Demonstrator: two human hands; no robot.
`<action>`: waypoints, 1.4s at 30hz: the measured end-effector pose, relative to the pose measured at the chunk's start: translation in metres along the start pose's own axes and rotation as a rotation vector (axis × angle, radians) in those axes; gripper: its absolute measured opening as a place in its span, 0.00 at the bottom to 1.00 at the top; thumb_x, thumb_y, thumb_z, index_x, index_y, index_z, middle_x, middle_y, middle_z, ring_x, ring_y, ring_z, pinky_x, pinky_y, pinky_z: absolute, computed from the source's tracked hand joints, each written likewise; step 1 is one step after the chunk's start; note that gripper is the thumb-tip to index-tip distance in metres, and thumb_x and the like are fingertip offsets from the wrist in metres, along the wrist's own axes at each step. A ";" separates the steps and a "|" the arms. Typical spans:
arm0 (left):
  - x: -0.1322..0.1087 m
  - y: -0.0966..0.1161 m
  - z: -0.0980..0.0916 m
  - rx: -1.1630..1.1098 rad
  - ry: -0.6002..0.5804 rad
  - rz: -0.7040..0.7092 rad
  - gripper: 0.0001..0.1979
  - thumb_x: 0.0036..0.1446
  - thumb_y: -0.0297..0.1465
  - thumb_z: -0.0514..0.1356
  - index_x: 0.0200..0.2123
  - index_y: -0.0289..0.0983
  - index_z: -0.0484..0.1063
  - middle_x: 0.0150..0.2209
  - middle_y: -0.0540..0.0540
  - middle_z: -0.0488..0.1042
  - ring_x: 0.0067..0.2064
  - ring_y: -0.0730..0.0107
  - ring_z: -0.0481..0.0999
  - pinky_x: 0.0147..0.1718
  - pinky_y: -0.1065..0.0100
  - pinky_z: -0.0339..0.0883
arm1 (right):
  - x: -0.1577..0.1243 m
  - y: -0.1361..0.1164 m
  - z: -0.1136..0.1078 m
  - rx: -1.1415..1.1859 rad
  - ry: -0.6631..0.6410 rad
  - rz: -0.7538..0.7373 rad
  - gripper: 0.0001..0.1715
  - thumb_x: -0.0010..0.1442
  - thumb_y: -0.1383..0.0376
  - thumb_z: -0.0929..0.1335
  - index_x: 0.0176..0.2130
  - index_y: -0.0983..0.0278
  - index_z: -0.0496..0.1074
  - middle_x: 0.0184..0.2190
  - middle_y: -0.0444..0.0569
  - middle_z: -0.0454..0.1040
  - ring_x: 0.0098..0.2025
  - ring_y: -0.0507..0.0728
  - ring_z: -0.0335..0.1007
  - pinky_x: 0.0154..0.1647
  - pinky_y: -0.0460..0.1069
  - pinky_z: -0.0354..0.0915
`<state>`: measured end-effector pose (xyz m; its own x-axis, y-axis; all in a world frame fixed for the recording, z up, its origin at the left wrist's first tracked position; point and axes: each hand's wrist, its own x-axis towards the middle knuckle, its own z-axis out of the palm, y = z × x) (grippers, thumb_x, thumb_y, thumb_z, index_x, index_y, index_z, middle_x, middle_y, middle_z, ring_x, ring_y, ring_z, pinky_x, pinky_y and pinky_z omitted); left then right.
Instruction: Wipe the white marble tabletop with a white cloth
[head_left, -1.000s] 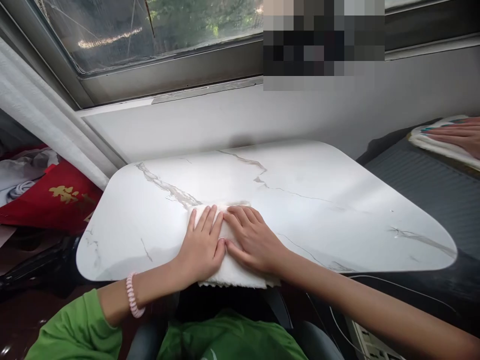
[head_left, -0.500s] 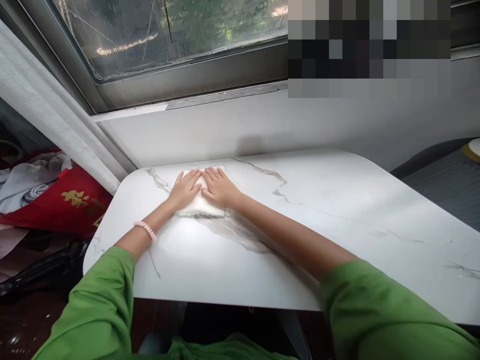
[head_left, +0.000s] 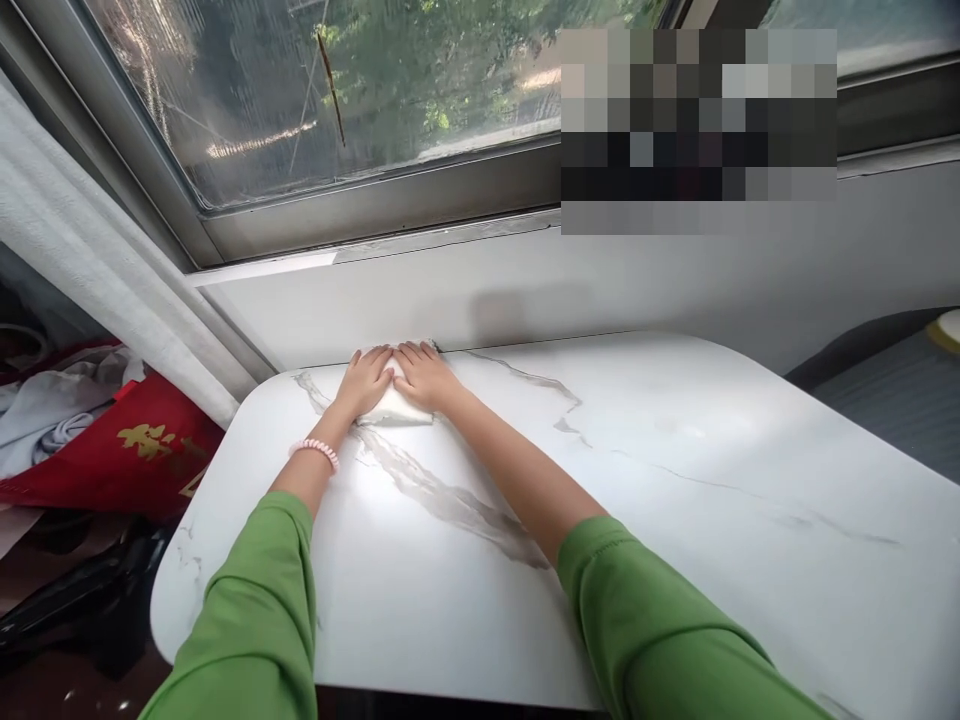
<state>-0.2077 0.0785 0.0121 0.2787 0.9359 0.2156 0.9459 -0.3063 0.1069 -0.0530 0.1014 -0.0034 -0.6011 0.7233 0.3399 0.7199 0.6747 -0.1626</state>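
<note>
A folded white cloth (head_left: 397,408) lies on the white marble-patterned table (head_left: 480,620), at its far edge against the wall. My left hand (head_left: 366,380) is flat on the cloth's left part, fingers stretched forward. Beside it my right hand (head_left: 426,376) presses flat on the right part, its thumb close to the left one. Both palms cover much of the cloth. Its near edge shows below the hands, and a bit of it shows past the right fingertips, at the wall.
A window (head_left: 360,100) rises above the wall behind the table. On the left hang a white curtain (head_left: 112,250) and, below it, a red bag (head_left: 142,440) with clothes inside. A dark chair-like shape (head_left: 885,380) stands at the right.
Both hands have slid the cloth forward over the table to the wall-side edge. The view has tilted up a little, showing more of the window.
</note>
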 end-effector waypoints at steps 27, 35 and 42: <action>-0.235 0.050 -0.043 0.002 -0.007 0.040 0.25 0.67 0.33 0.39 0.65 0.37 0.52 0.65 0.43 0.56 0.67 0.64 0.52 0.65 0.52 0.45 | -0.160 -0.166 -0.031 0.159 0.000 -0.086 0.35 0.64 0.60 0.58 0.62 0.81 0.56 0.64 0.68 0.53 0.67 0.68 0.43 0.66 0.64 0.43; -0.187 -0.004 -0.039 0.008 -0.090 -0.034 0.26 0.67 0.36 0.38 0.65 0.35 0.52 0.67 0.43 0.52 0.68 0.61 0.47 0.65 0.51 0.41 | -0.090 -0.152 -0.004 0.170 -0.038 -0.067 0.36 0.63 0.58 0.58 0.63 0.79 0.55 0.64 0.66 0.55 0.67 0.65 0.45 0.66 0.60 0.41; -0.122 -0.065 -0.033 -0.028 -0.097 0.026 0.27 0.65 0.37 0.38 0.64 0.35 0.54 0.66 0.44 0.53 0.68 0.64 0.48 0.65 0.53 0.38 | -0.019 -0.136 0.020 0.126 -0.019 0.028 0.36 0.64 0.58 0.57 0.62 0.81 0.55 0.64 0.69 0.54 0.67 0.67 0.44 0.66 0.60 0.40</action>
<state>-0.3084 -0.0217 0.0110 0.3191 0.9396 0.1239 0.9335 -0.3342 0.1297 -0.1467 -0.0016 -0.0064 -0.5884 0.7441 0.3163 0.6882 0.6663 -0.2870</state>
